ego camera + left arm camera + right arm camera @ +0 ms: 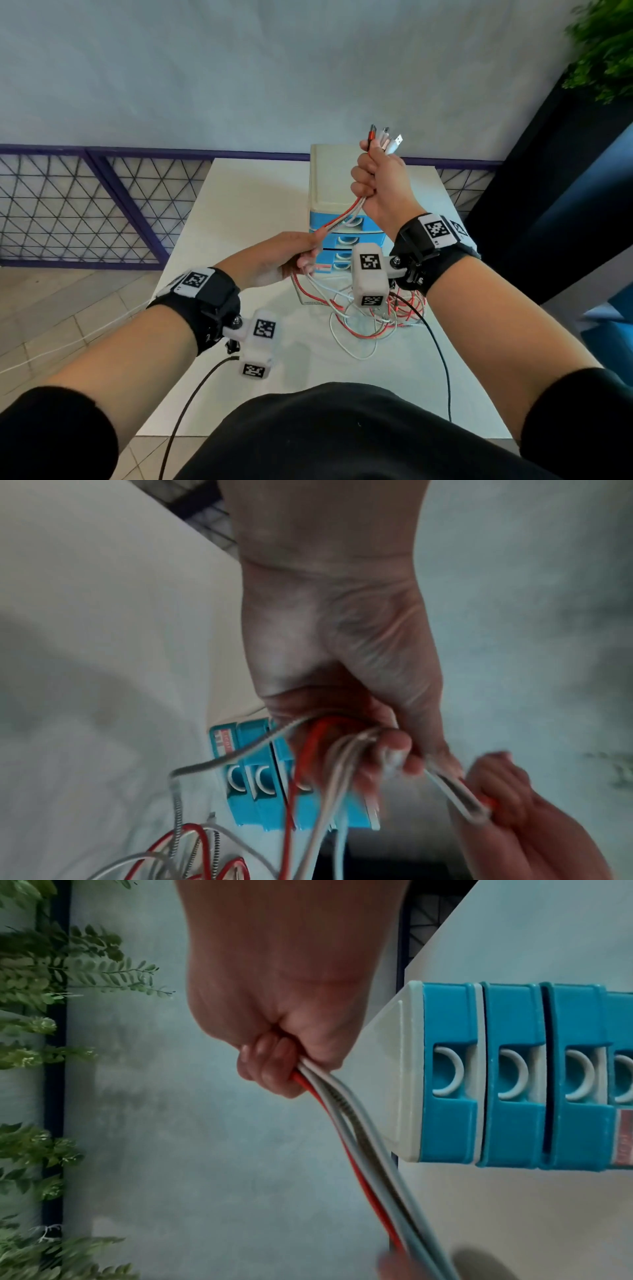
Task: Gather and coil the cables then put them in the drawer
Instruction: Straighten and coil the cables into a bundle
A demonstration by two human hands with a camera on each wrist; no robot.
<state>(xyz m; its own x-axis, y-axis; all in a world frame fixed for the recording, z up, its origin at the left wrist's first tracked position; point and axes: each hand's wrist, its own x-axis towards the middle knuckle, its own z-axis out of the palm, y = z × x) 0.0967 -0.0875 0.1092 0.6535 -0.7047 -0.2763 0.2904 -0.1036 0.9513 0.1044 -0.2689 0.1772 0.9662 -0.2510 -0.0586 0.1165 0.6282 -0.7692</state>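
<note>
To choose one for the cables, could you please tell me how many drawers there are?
4, stacked in the unit on the table: top drawer, second drawer, third drawer, bottom drawer. The bottom one is cut off at the right wrist view's edge.

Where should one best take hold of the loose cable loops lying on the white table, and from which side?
Take the loose cable loops where the strands hang down under the left hand, coming from above. There they run gathered; lower down they spread in tangled rings on the table. The right hand holds the plug ends raised, so a grip further down the bundle probably helps coiling.
</note>
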